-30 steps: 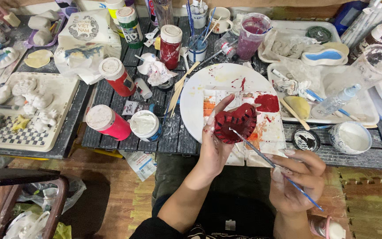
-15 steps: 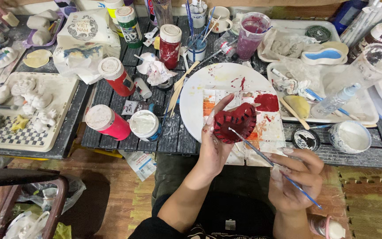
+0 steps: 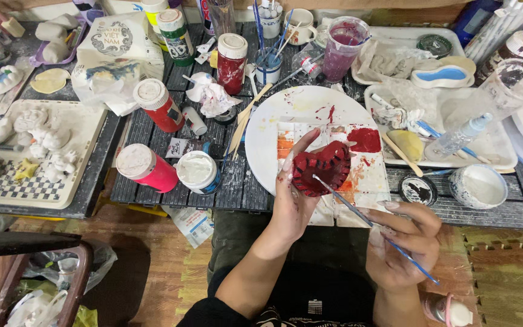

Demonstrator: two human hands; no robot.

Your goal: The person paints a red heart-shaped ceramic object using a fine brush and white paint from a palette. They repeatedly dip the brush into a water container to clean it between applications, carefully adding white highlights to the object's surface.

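Little has moved since the earlier frames: our left hand (image 3: 295, 194) still pinches the red heart (image 3: 321, 168) over the white plate (image 3: 273, 127) at the counter (image 3: 237, 181) edge, and our right hand (image 3: 404, 242) keeps its fingers pressed on the brush (image 3: 358, 213), tip on the heart. We judge we are mid-way through painting dark edging, so the next stroke wants a steady, light tip. Two red jars (image 3: 146, 166) lie capped, an open tub (image 3: 196, 172) holds white paint, and a cup (image 3: 345, 48) holds purplish-red liquid.
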